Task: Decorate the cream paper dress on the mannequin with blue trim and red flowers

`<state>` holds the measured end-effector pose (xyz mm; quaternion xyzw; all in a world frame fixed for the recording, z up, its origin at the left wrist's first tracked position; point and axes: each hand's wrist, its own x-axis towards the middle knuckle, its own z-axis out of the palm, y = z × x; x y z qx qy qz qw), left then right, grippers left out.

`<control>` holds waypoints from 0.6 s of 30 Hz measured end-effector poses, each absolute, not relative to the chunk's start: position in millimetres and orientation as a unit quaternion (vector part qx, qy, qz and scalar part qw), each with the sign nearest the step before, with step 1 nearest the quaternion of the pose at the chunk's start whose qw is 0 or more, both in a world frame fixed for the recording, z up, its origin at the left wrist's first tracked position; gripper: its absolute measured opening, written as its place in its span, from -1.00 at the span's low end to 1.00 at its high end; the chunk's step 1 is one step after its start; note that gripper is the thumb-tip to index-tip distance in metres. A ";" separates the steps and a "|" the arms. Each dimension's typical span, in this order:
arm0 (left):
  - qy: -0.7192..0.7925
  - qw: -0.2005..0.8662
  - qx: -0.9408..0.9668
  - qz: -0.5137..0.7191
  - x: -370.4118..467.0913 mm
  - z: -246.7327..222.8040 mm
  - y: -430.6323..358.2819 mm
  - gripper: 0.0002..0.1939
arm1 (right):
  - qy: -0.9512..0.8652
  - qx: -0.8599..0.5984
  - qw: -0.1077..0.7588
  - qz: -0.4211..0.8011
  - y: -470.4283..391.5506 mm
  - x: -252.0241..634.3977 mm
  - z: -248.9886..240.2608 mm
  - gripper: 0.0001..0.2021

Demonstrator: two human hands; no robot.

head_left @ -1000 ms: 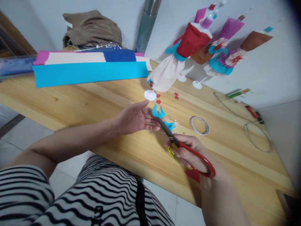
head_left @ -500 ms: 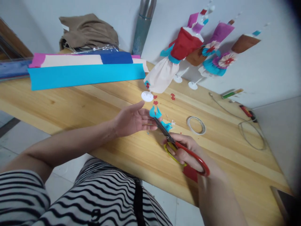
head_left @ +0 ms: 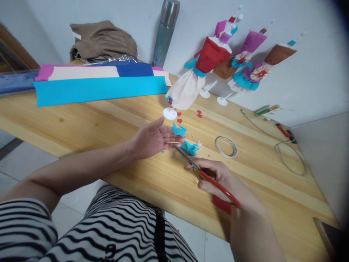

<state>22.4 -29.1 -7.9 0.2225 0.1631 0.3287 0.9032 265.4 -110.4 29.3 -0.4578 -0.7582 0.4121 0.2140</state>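
My left hand (head_left: 152, 140) is palm up, its fingers stretched out and thumb apart. A small cut piece of bright blue crepe paper (head_left: 178, 129) lies at its fingertips; whether the fingers grip it I cannot tell. My right hand (head_left: 218, 176) is closed around the red handle of a pair of scissors (head_left: 188, 157), whose blades point toward the left fingers and look nearly closed. Under the blades, crumpled blue scraps (head_left: 191, 148) lie on the wooden table (head_left: 109, 116). A red piece of paper (head_left: 221, 203) is partly hidden beneath my right hand.
Small red flower cutouts (head_left: 179, 120) lie by the white base of a doll-size dress form (head_left: 188, 87); more dressed forms stand behind. A tape roll (head_left: 226, 146) and a cable (head_left: 289, 145) are on the right. Blue crepe strips (head_left: 100, 91) and a flask (head_left: 166, 34) are at the back.
The scissors have drawn down from the blue piece and turned edge-on in my right hand. The blue piece has tipped over at my left fingertips.
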 end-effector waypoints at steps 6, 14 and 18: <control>0.150 0.897 0.230 0.347 24.4 -11.6 -28.2 -0.49 | -0.803 -0.483 0.167 0.307 -113.3 273.9 37.7 -0.77; 0.108 0.902 0.275 0.316 23.0 -9.0 -29.1 -0.29 | -0.840 -0.457 0.292 -0.011 -105.4 260.7 28.2 -0.66; 0.071 0.908 0.297 0.286 22.5 -0.6 -32.5 -0.20 | -0.817 -0.461 0.302 -0.169 -95.6 261.0 20.0 -0.63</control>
